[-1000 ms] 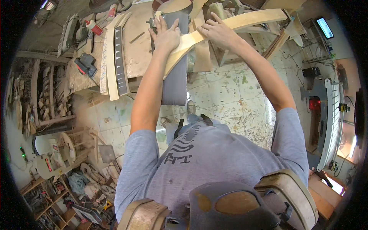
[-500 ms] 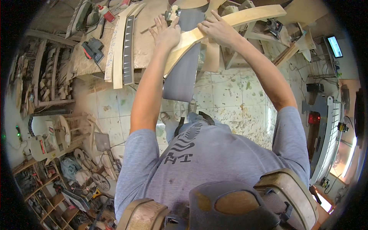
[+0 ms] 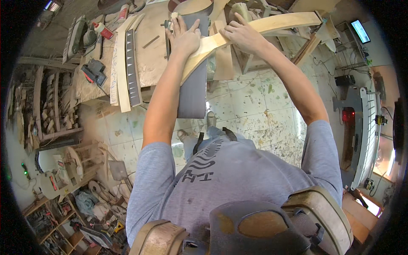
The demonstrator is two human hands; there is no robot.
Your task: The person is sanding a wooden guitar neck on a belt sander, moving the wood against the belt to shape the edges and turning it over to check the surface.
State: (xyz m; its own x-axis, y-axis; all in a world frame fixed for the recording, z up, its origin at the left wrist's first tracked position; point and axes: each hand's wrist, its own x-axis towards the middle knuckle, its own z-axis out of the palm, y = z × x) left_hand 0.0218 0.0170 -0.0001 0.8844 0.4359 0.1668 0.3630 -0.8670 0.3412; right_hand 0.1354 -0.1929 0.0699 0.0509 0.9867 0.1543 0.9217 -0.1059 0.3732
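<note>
A pale curved wooden piece (image 3: 280, 24) lies slantwise across a long dark grey sanding belt (image 3: 192, 95), its broader end toward the near left. On that broader end and the belt behind it rests my left hand (image 3: 185, 40), fingers spread and stretched forward. My right hand (image 3: 244, 37) grips the curved piece just right of the belt, with the index finger extended along it. The underside of the wood and its contact with the belt are hidden. At the belt's far end, beside my left fingertips, part of the sander's roller hardware (image 3: 173, 17) shows.
The workbench (image 3: 148, 63) at the left bears long curved strips (image 3: 123, 63), a black power tool (image 3: 94, 71) and a red-and-white bottle (image 3: 103, 30). Wooden frames (image 3: 265, 46) stand at the right. A cluttered shelf (image 3: 55, 212) is low at the left.
Bench and belt have shifted left and nearer in the picture. The curved piece and both hands now sit farther right relative to the belt, and my left fingers point more straight ahead.
</note>
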